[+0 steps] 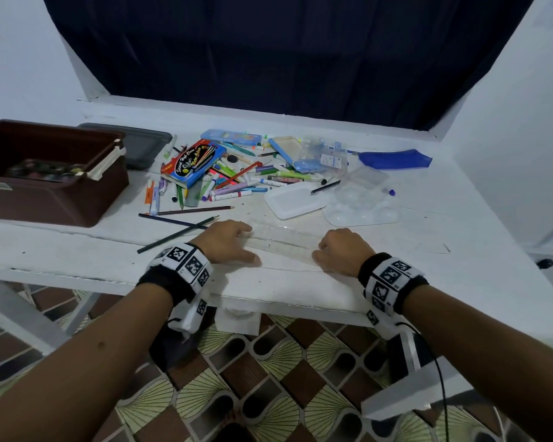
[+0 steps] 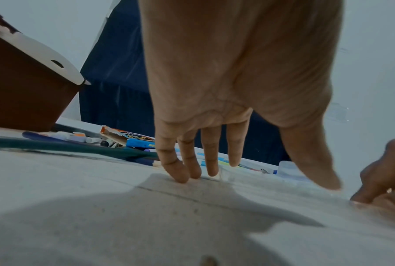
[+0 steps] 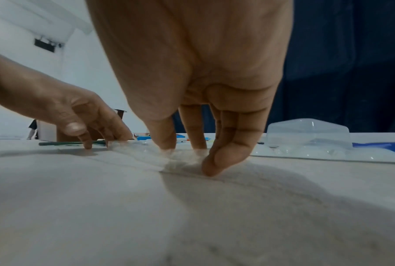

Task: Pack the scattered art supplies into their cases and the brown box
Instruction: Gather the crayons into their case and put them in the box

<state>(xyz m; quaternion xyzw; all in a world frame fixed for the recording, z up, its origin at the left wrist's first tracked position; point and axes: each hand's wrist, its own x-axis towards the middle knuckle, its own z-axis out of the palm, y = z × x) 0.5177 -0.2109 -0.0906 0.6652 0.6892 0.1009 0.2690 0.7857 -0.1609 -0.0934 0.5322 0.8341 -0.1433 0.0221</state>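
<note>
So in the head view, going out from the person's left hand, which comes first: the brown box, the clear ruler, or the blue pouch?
From the left hand:
1. Clear ruler, under its fingertips, stretching towards the right hand.
2. Brown box, off to the left on the table.
3. Blue pouch, far right, at the back of the table.

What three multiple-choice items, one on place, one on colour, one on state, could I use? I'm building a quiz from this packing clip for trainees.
1. Where does the brown box stand?
A. at the table's left end
B. at its right end
C. on the floor

2. What colour is the flat pouch at the far right?
A. red
B. blue
C. green

3. What is the state of the brown box?
A. lid shut
B. open on top
C. tipped over

Answers: 1 A, it sits left of the marker pile; 2 B, plainly blue; 3 B, its inside shows, with the grey lid lying beside it.
</note>
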